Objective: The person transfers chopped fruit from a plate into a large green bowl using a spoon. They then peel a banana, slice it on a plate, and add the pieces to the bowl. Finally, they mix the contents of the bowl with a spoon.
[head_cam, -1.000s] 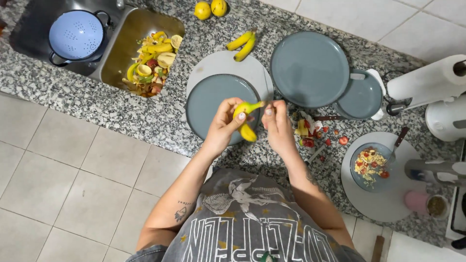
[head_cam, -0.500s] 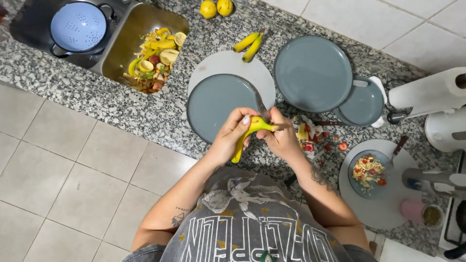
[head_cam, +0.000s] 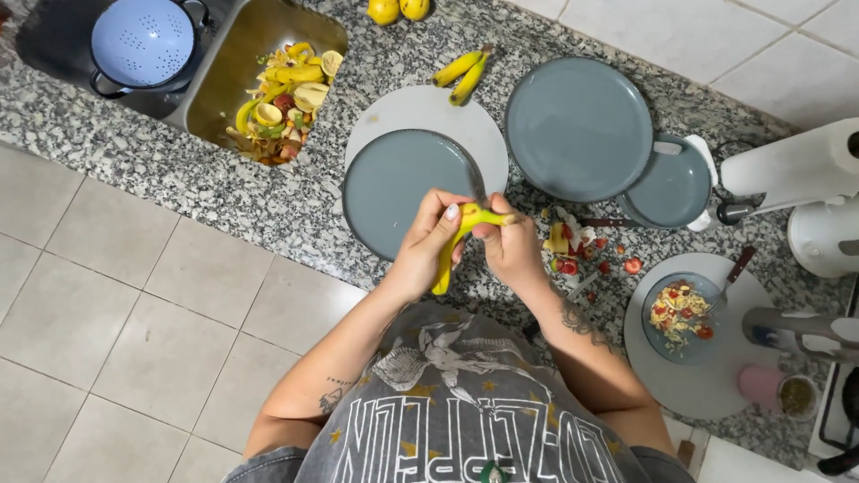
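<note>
Peel now hangs lower than a moment ago: my left hand [head_cam: 428, 243] fingers strip it down the banana [head_cam: 467, 224], which my right hand [head_cam: 512, 243] fingers pinch at the top.

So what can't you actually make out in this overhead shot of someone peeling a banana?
- How far the banana is peeled: the left hand and right hand wrap around it.
- What the knife blade rising between the hands is held by: the fingers hide its handle.
- The mix in the small bowl: too small to tell.
- The stove: cut off by the right edge.
</note>
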